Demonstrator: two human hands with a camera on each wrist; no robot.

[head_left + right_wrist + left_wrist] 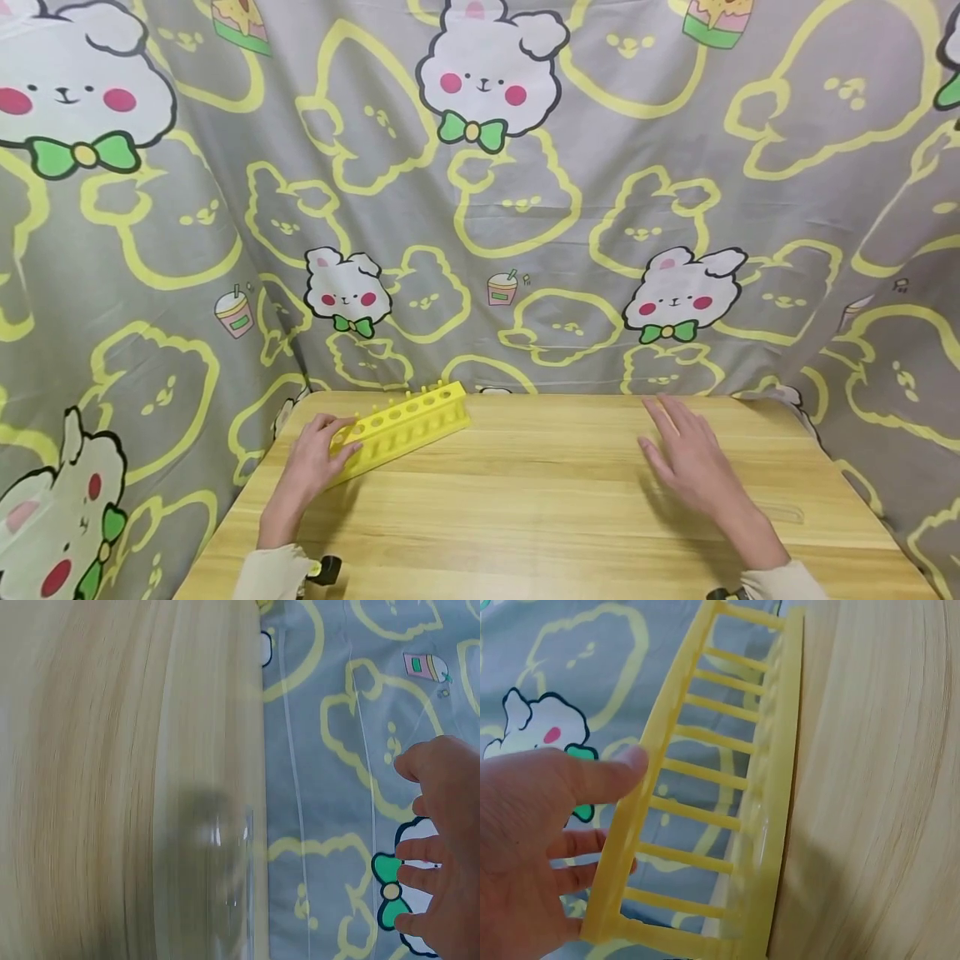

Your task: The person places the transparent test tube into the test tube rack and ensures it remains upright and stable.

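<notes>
My left hand (311, 458) grips the near left end of a yellow test tube rack (403, 411) that stands slantwise on the table's far left. In the left wrist view, the thumb of the left hand (540, 825) lies on one long rail of the rack (782, 787), with fingers behind it. The rack's round holes hold no tubes. Over on the right, my right hand (693, 462) hovers above the table with fingers extended, touching nothing. Near its wrist lies a clear, tube-like item (783, 512), also faintly visible in the right wrist view.
A light wood-grain table (525, 517) lies under both hands. Grey cloth (585, 250) with cartoon rabbits hangs behind it and along both sides, close to the table edges. Dark wrist gear (326, 571) sits at the left sleeve.
</notes>
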